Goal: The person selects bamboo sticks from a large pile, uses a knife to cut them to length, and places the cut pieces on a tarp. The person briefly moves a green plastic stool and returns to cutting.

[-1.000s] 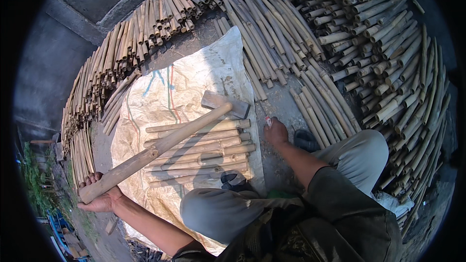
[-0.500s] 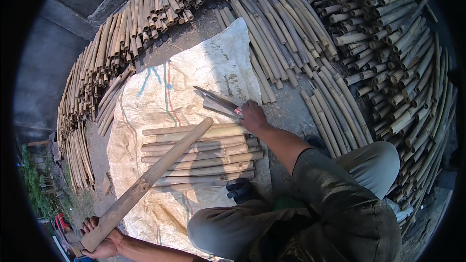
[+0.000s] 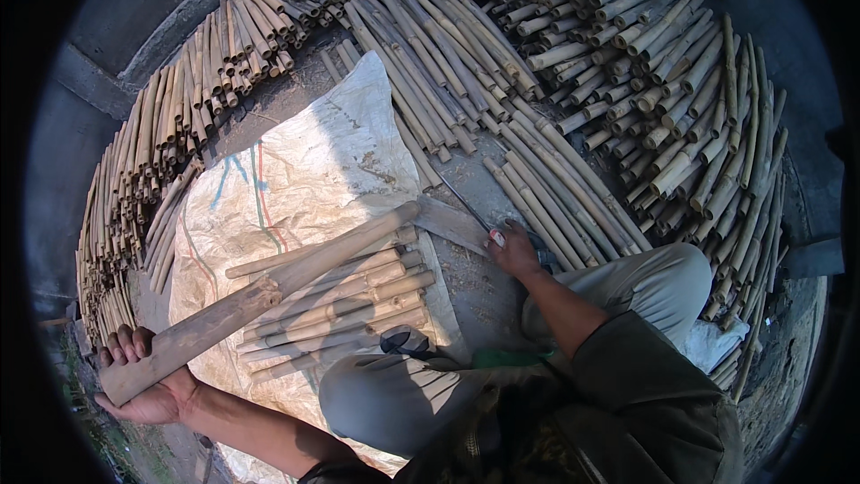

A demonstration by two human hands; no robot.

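Big heaps of bamboo sticks (image 3: pixel 627 63) lie around the white sack (image 3: pixel 305 179). On the sack lies a small row of cut sticks (image 3: pixel 358 305). Across the sack rests a long wooden club (image 3: pixel 260 296), its end clasped by the left hand (image 3: pixel 148 385). Right of the sack, the right hand (image 3: pixel 512 249) grips a flat blade (image 3: pixel 452 222).

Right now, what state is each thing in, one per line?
Left hand: gripping the wooden club's near end.
Wooden club: tilted, lying across the cut sticks.
Right hand: closed on the knife's handle.
Knife: flat on the ground, blade toward the sack.
Cut sticks: lying side by side.
Sack: spread flat, wrinkled.
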